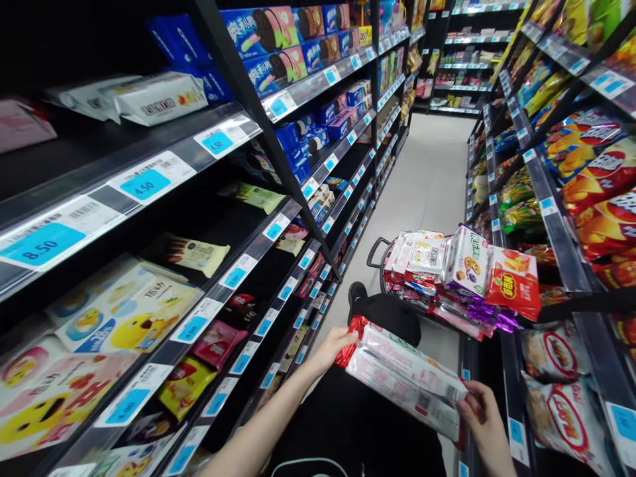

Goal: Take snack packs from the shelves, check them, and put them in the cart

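A long white snack packet (402, 377) with red ends is stretched between my two hands, its back with printed text and a dark square code turned up. My left hand (335, 348) pinches the red end on the left. At the other end, my right hand (479, 411) grips the corner between thumb and fingers. The packet hangs above my dark-clothed lap. Just beyond it stands a basket (381, 260) heaped with packaged snacks, among them a white and purple box (467, 260) and a red packet (514, 281).
Shelves with blue price tags (144, 184) run along my left, holding blue cookie boxes (263, 33) and yellow-duck packages (124, 311). Shelves of bagged snacks (603, 172) line the right. A pale floor aisle (432, 159) leads to back shelves (472, 59).
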Motion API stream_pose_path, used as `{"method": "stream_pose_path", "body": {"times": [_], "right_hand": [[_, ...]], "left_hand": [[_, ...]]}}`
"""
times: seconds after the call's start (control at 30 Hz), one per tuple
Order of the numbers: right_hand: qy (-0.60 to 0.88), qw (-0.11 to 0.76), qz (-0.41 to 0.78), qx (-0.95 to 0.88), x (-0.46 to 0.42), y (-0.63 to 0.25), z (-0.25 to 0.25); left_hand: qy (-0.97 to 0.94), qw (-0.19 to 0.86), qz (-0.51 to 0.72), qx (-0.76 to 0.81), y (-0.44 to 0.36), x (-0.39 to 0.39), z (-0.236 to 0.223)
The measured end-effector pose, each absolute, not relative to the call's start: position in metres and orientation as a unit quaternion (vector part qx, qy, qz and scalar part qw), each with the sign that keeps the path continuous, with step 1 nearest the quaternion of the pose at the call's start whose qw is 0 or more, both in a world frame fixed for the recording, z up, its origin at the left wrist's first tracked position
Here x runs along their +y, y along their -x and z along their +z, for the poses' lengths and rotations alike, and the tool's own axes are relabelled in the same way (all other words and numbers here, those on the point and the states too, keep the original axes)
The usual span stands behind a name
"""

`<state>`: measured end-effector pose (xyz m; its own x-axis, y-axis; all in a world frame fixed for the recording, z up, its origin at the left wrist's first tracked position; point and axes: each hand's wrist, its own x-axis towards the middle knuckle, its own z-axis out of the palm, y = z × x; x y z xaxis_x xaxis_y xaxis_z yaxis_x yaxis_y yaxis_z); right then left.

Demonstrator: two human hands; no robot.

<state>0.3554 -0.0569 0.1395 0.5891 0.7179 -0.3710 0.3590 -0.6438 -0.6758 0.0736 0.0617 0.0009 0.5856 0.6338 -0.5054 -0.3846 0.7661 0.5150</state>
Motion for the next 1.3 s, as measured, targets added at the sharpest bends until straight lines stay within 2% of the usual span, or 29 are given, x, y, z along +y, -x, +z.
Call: {"method": "stream_pose_path", "body": {"times": [0.23, 0.3, 0.47, 0.57, 0.7, 0.77, 0.87, 0.97, 1.03, 1.13, 1.2, 1.3], "right_hand": [[0.798, 0.332, 0.467, -0.188, -0.071, -0.372, 0.127], [0.791, 0.347, 0.475, -0.165, -0.073, -0.371, 0.127], [0.806, 0.382, 0.427, -0.148, -0.069, -0.362, 0.131], [0.847, 0.357, 0.347, -0.188, -0.061, -0.355, 0.142], [0.842, 0.332, 0.194, -0.378, -0.047, -0.344, 0.165], [0.808, 0.342, 0.145, -0.456, -0.042, -0.34, 0.174], [0.806, 0.325, 0.115, -0.482, -0.035, -0.343, 0.18], [0.82, 0.301, 0.165, -0.459, -0.031, -0.349, 0.182], [0.807, 0.318, 0.235, -0.439, -0.029, -0.35, 0.179], [0.795, 0.335, 0.31, -0.4, -0.032, -0.345, 0.168], [0.816, 0.31, 0.331, -0.358, -0.036, -0.34, 0.158], [0.846, 0.285, 0.358, -0.274, -0.04, -0.336, 0.144]], "left_hand": [[-0.138, 0.875, 0.304, 0.351, -0.079, 0.059, 0.003], [-0.144, 0.872, 0.307, 0.353, -0.079, 0.058, 0.004], [-0.203, 0.862, 0.3, 0.354, -0.068, 0.056, 0.002], [-0.275, 0.84, 0.29, 0.367, -0.049, 0.058, 0.008], [-0.543, 0.67, 0.237, 0.447, -0.016, 0.063, 0.031], [-0.592, 0.624, 0.215, 0.463, -0.004, 0.064, 0.043], [-0.563, 0.642, 0.254, 0.455, 0.004, 0.061, 0.052], [-0.506, 0.676, 0.345, 0.409, 0.001, 0.053, 0.047], [-0.398, 0.743, 0.402, 0.357, -0.008, 0.045, 0.038], [-0.137, 0.831, 0.439, 0.313, -0.028, 0.032, 0.024], [-0.03, 0.821, 0.449, 0.352, -0.043, 0.025, 0.016], [-0.05, 0.776, 0.436, 0.454, -0.058, 0.018, 0.011]]}}
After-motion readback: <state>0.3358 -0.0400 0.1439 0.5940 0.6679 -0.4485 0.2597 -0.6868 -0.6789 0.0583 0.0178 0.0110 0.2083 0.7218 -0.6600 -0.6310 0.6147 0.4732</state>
